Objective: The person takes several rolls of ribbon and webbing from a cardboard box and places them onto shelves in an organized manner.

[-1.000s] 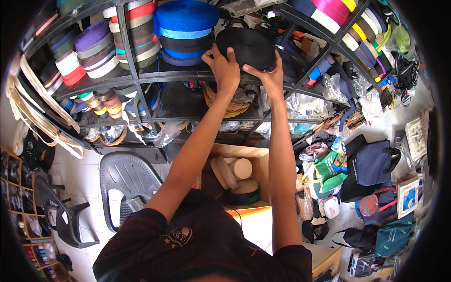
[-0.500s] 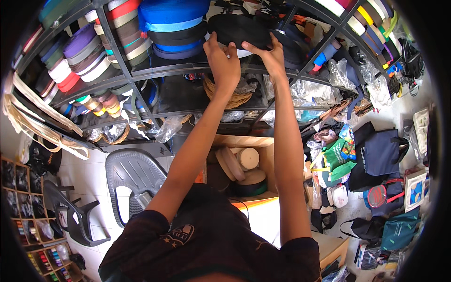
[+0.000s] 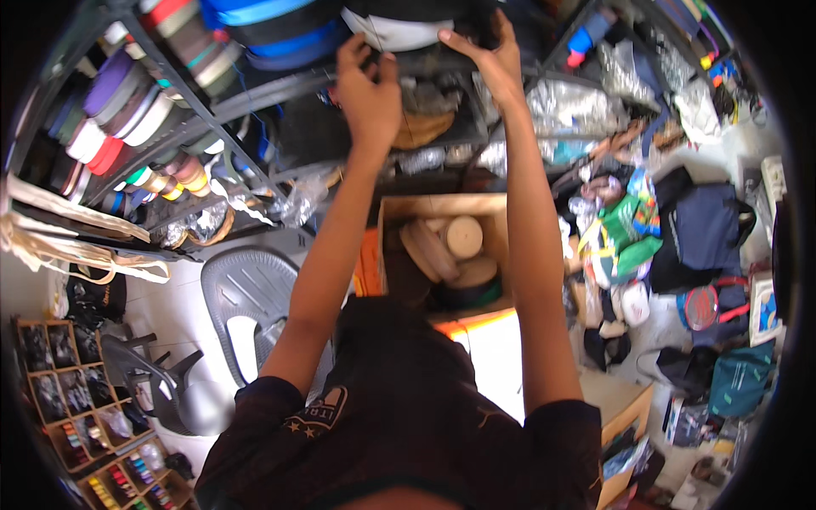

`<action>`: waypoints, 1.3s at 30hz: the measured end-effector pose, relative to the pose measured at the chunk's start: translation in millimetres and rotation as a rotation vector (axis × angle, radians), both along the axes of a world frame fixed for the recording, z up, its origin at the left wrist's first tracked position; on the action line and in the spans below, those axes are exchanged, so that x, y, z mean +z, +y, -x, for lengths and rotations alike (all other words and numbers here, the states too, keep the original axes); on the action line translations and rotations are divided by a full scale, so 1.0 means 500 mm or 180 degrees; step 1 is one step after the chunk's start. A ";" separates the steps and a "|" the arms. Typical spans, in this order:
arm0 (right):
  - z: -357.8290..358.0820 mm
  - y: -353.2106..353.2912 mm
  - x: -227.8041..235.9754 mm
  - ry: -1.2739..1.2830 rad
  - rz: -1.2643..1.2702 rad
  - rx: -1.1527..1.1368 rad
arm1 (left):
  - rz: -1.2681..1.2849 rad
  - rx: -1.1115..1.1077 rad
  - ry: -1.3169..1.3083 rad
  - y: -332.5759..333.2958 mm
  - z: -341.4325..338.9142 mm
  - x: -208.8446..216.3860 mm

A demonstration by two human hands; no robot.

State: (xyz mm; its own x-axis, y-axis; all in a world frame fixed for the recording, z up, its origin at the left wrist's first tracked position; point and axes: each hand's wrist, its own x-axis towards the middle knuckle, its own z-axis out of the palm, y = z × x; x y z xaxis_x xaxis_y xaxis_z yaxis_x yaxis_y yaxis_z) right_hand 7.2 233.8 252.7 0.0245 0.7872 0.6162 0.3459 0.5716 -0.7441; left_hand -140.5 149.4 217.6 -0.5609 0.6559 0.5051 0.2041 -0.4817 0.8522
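Observation:
A white roll of webbing [image 3: 404, 34] lies at the upper edge on the shelf, with dark material above it that the frame mostly cuts off. My left hand [image 3: 370, 102] is at the white roll's lower left side, fingers apart and partly bent, the fingertips close to it. On the other side, my right hand [image 3: 499, 68] has its thumb tip against the white roll's right end. Its fingers are spread upward beside the dark material. Neither hand is wrapped round anything. Blue webbing rolls [image 3: 293, 42] are stacked left of my left hand.
Below my arms stands an open cardboard box [image 3: 446, 204] holding beige rolls [image 3: 425, 251]. A grey plastic chair [image 3: 246, 289] is at its left. Bags [image 3: 705, 225] and packages cover the floor at right. A wooden pigeonhole rack [image 3: 64, 365] stands at lower left.
The view has shifted, and the shelf sits higher in the picture. Both hands were on the black roll; now my left hand is lower with looser fingers, and more of the white roll shows.

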 end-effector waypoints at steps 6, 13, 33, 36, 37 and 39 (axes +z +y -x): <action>-0.232 -0.110 -0.281 0.0704 0.0305 -0.0647 | 0.0640 -0.1039 -0.0318 -0.163 0.021 -0.209; -0.406 -0.391 -0.718 0.0499 0.3012 -0.0965 | 0.3314 -0.2290 -0.0101 -0.362 0.035 -0.613; -0.439 -0.250 -1.105 -0.1151 0.3151 -0.1063 | 0.3914 -0.2528 0.1538 -0.476 -0.179 -0.776; -0.455 -0.178 -1.166 -0.1581 0.3190 -0.0869 | 0.4278 -0.2495 0.1368 -0.498 -0.184 -0.775; -0.462 -0.155 -1.185 -0.1729 0.3265 -0.0896 | 0.4378 -0.2491 0.1309 -0.495 -0.188 -0.771; -0.469 -0.127 -1.220 -0.2010 0.3413 -0.0941 | 0.4484 -0.2504 0.1379 -0.500 -0.182 -0.767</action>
State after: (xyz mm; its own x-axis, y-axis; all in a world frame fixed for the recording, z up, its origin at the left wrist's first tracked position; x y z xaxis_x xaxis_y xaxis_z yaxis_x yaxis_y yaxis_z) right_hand 241.6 170.5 -357.1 0.2195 0.9098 -0.3524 0.8169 -0.3688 -0.4435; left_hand -49.7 -100.5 -166.0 0.1178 0.7368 -0.6658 0.6215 0.4682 0.6281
